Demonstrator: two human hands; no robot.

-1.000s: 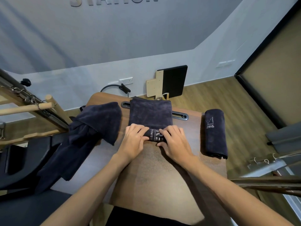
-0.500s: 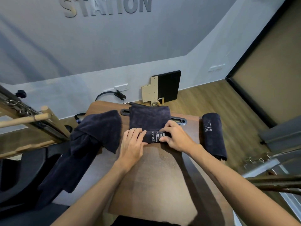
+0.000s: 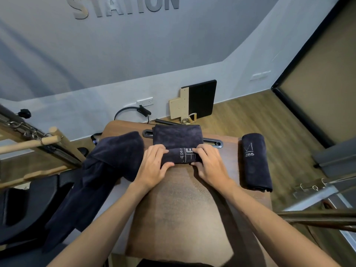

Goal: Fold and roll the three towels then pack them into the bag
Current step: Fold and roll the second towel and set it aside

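Note:
A dark navy folded towel (image 3: 178,136) lies on the brown box top (image 3: 183,199), its near end rolled into a thick roll with white lettering. My left hand (image 3: 154,166) grips the roll's left end and my right hand (image 3: 209,164) grips its right end. A second towel (image 3: 255,162), fully rolled with a white logo, lies at the box's right edge. A third towel (image 3: 92,180) lies crumpled and loose over the box's left edge, hanging down. No bag is in view.
A slotted metal bar (image 3: 213,142) lies across the box's far edge behind the towel. Wooden bars and springs (image 3: 38,141) stand at the left, metal rails (image 3: 317,195) at the right. A black and wood board (image 3: 194,102) leans on the far wall.
The roll has grown thicker and moved farther away along the flat towel. My right hand, which was up on the towel's far part, has come back onto the roll's right end.

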